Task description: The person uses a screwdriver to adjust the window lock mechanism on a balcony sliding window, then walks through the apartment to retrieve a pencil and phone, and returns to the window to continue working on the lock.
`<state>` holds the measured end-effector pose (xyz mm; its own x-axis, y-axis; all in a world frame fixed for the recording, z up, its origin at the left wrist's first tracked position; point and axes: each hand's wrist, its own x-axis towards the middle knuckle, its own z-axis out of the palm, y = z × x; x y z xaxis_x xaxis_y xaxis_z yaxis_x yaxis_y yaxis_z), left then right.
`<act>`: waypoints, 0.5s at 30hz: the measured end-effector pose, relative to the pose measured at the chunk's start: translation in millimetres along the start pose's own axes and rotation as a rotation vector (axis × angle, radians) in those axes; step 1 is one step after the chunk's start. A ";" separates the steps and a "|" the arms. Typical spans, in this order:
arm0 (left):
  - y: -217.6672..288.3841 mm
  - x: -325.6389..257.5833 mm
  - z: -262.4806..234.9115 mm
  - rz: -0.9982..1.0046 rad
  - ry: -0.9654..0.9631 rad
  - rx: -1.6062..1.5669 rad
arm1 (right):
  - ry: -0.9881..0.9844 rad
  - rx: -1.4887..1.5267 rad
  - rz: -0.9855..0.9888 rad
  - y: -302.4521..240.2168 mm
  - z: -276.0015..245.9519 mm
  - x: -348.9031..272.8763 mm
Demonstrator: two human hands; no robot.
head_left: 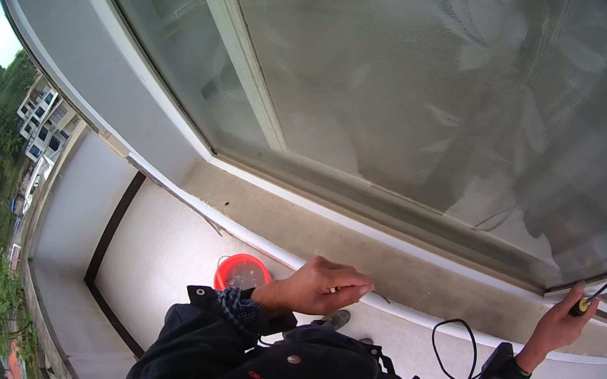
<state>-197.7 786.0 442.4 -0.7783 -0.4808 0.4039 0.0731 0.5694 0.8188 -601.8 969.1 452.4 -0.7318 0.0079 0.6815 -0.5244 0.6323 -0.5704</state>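
Note:
My right hand (557,328) is closed round the handle of a screwdriver (581,306) with a black and yellow grip. Its thin metal shaft points up and to the right, close to the lower right corner of the window frame (421,251). Over the sill's front edge, my left hand (321,286) is closed with thumb and fingers together. A small pale spot shows between its fingers, too small to name. Beyond both hands stands a large, dusty glass pane (414,104) with smears and reflections.
A red bucket (224,266) with greyish contents stands on the pale floor (165,247), left of my left hand. A beige sill (299,217) runs below the window. From my right sleeve hangs a black cord loop (435,345). A balcony wall (82,193) borders the left, with trees outside.

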 end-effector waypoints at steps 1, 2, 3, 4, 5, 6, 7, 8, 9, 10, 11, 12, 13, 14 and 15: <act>1.4 -3.0 -4.1 -0.019 0.027 0.021 | -0.006 -0.003 0.005 1.2 1.2 1.1; 2.8 -8.8 -10.0 -0.043 0.051 0.044 | 0.016 0.011 -0.008 1.5 2.3 1.8; 4.3 -16.0 -15.8 -0.069 0.073 0.065 | 0.012 0.018 -0.004 1.2 3.0 2.3; 3.4 -24.2 -24.1 -0.120 0.090 0.078 | 0.013 0.018 0.032 -0.3 3.5 2.0; 1.8 -31.7 -29.5 -0.158 0.184 0.073 | -0.016 0.063 0.006 -2.0 3.4 1.9; -1.4 -39.1 -35.1 -0.188 0.270 0.063 | -0.032 0.099 0.016 -5.0 2.6 0.3; -4.1 -46.1 -41.5 -0.249 0.351 0.057 | -0.034 0.133 0.075 -7.9 0.3 -0.5; -7.6 -52.6 -49.2 -0.332 0.421 0.053 | -0.088 0.190 0.137 -12.1 -2.6 -2.7; -12.7 -58.1 -58.1 -0.340 0.518 0.096 | -0.073 0.235 0.082 -16.6 -4.3 -4.9; -17.6 -60.5 -73.7 -0.319 0.611 0.260 | -0.054 0.209 0.034 -21.2 -8.0 -7.1; -23.0 -57.9 -88.7 -0.260 0.770 0.246 | 0.014 0.204 -0.073 -25.2 -7.8 -9.1; -25.8 -55.9 -109.2 -0.252 0.945 0.224 | -0.053 0.196 0.013 -27.6 -11.9 -10.8; -30.6 -52.1 -134.0 -0.320 1.114 0.298 | 0.007 0.198 -0.076 -30.7 -11.6 -10.3; -37.5 -45.2 -159.7 -0.250 1.249 0.327 | -0.011 0.158 -0.063 -32.9 -14.0 -9.8; -44.3 -42.1 -183.8 -0.158 1.292 0.574 | -0.002 0.151 -0.046 -34.6 -14.9 -9.9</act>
<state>-53.5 658.5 464.1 0.3759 -0.6469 0.6635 -0.4613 0.4903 0.7395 -569.9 958.8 472.2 -0.7063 -0.0196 0.7076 -0.6166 0.5081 -0.6014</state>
